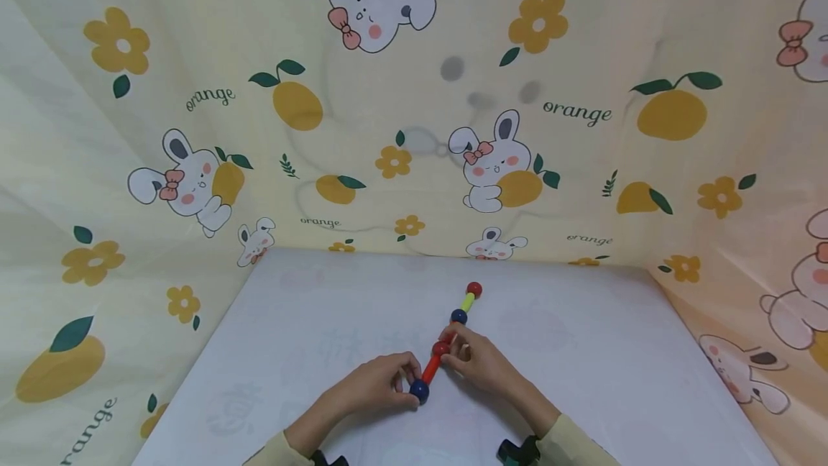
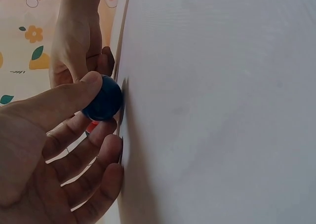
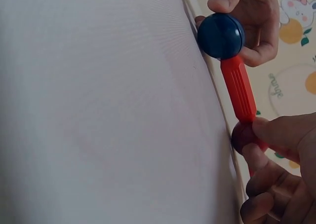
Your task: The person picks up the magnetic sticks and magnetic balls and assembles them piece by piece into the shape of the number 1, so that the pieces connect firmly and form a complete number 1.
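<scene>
A chain of toy balls and rods lies slantwise across the white table. At its near end, my left hand [image 1: 378, 381] pinches a dark blue ball [image 1: 419, 390] between thumb and fingers. From that ball a red rod [image 3: 239, 88] runs to a red ball [image 1: 440, 349], which the thumb and fingers of my right hand [image 1: 484, 363] grip. Beyond it sits another blue ball [image 1: 458, 316]; my right fingers largely hide the link between these two. A yellow-green rod [image 1: 468, 301] joins the farther blue ball to a red ball at the far end.
The white tabletop [image 1: 310, 308] spreads around both hands. A cream curtain [image 1: 362, 92] printed with rabbits, oranges and flowers rises behind the table and along both sides. Dark wrist devices [image 1: 519, 451] sit at the sleeve cuffs.
</scene>
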A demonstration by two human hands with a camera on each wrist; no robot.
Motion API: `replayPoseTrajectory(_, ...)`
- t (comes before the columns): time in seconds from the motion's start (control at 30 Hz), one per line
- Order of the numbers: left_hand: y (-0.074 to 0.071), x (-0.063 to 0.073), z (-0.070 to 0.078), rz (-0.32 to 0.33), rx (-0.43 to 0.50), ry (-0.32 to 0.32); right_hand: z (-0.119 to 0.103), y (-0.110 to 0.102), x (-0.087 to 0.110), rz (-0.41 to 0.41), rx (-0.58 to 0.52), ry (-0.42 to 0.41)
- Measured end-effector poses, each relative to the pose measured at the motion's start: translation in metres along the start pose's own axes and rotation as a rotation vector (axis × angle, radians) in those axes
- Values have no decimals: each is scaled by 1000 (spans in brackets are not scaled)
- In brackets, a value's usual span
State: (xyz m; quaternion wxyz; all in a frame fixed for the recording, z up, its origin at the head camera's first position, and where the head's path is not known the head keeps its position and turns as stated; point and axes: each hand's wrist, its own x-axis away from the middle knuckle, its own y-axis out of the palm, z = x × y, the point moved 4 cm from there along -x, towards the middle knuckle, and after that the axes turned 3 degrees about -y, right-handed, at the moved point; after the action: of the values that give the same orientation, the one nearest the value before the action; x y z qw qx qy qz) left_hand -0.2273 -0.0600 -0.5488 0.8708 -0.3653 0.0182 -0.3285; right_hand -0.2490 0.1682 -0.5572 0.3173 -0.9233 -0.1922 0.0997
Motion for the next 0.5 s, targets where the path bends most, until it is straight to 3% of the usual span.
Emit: replayPoseTrajectory(0.5, 6, -2, 7, -24, 22, 17, 4, -3, 1, 20, 74, 52)
